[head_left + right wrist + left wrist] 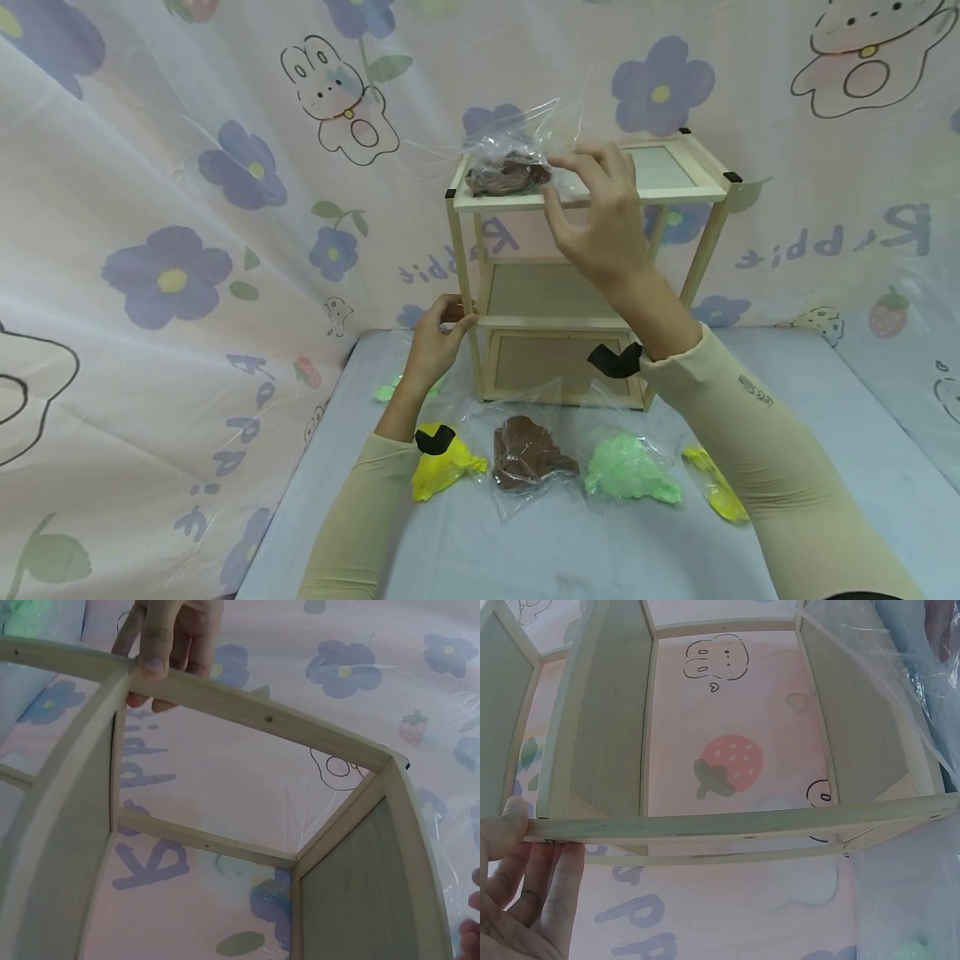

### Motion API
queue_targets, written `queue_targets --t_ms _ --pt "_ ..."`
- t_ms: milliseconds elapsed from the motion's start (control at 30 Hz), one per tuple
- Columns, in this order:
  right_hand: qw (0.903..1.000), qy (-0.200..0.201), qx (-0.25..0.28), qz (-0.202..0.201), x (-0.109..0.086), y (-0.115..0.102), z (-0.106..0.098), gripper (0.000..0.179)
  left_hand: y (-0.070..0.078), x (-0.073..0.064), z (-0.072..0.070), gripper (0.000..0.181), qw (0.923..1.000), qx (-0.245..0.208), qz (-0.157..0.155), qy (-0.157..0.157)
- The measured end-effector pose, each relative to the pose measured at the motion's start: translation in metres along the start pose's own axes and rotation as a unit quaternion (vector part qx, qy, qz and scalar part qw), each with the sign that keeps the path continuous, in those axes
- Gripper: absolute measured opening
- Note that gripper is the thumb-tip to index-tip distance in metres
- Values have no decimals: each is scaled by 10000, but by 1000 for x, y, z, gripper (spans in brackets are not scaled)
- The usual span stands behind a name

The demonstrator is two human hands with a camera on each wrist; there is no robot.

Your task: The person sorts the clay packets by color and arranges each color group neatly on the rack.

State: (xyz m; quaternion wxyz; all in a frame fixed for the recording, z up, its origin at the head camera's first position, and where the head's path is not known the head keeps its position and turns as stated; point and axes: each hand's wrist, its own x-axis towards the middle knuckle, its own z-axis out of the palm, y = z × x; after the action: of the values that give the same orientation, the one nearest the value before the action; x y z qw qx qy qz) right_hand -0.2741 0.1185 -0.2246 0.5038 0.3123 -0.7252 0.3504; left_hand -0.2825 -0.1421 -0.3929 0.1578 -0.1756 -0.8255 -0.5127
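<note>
A small wooden shelf rack (551,322) with three levels stands on the table. My left hand (433,343) grips its left front post beside the middle level; in the left wrist view the thumb and fingers lie on either side of the wooden post (742,827). On the top level, at the left, sits a clear bag of brown clay-like stuff (506,177). Beside that bag is my right hand (603,212), thumb and fingers curved and spread apart at its right edge. Whether they touch the plastic is hard to tell. Only fingertips (471,937) of this hand show in the right wrist view.
Before the rack lie clear bags: yellow (446,467), brown (532,454), light green (632,468), and another yellow one (716,487) partly behind the right forearm. A light green bag (386,390) lies left of the rack. A patterned curtain (172,283) hangs around the table.
</note>
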Motion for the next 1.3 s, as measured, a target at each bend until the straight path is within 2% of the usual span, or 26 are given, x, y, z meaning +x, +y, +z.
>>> queue_targets --t_ms 200,400,833,1300 --pt "9974 601 392 54 -15 -7 -7 24 -1 0 0 35 10000 31 3 13" --pt "9959 727 543 35 -32 -16 -16 22 -1 0 0 34 10000 3 38 -17" --pt "9976 256 639 -2 -75 -23 -28 23 -2 1 0 33 10000 -55 11 -20" --pt "9962 -423 652 402 -125 -23 -33 28 -2 1 0 33 10000 -25 -20 -17"
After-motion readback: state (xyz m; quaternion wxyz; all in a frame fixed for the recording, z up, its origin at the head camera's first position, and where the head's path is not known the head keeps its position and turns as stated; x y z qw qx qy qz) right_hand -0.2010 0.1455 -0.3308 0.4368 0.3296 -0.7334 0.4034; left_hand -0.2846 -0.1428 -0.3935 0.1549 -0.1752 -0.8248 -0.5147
